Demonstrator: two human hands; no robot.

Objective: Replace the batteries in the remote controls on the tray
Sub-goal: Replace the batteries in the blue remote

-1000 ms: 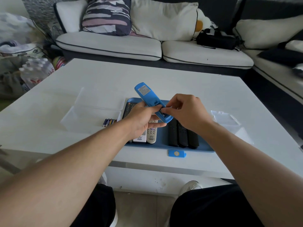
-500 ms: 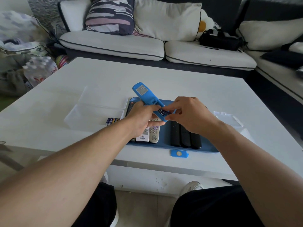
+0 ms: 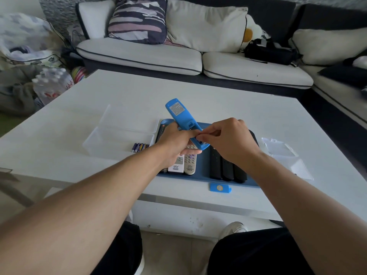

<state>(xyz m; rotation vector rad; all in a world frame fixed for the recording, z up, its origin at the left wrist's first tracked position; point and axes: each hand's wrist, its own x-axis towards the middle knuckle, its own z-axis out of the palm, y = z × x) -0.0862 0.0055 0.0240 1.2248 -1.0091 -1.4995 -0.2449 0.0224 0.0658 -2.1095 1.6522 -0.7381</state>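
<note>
Illumination is soft, diffuse daylight; the white table (image 3: 218, 108) reads bright and slightly washed out, without hard glare. Shadows are faint, darkest beneath the table edge and on the dark sofa base (image 3: 198, 78). Wide-angle distortion bows the frame edges. The centre is sharp; the forearms nearest the camera appear softer.

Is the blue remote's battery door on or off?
Off. The blue remote shows an open slot on its back, and its blue battery cover lies on the white table in front of the tray.

batteries (image 3: 139, 147) left of tray (image 3: 202, 167) — cover (image 3: 220, 188) before
</note>
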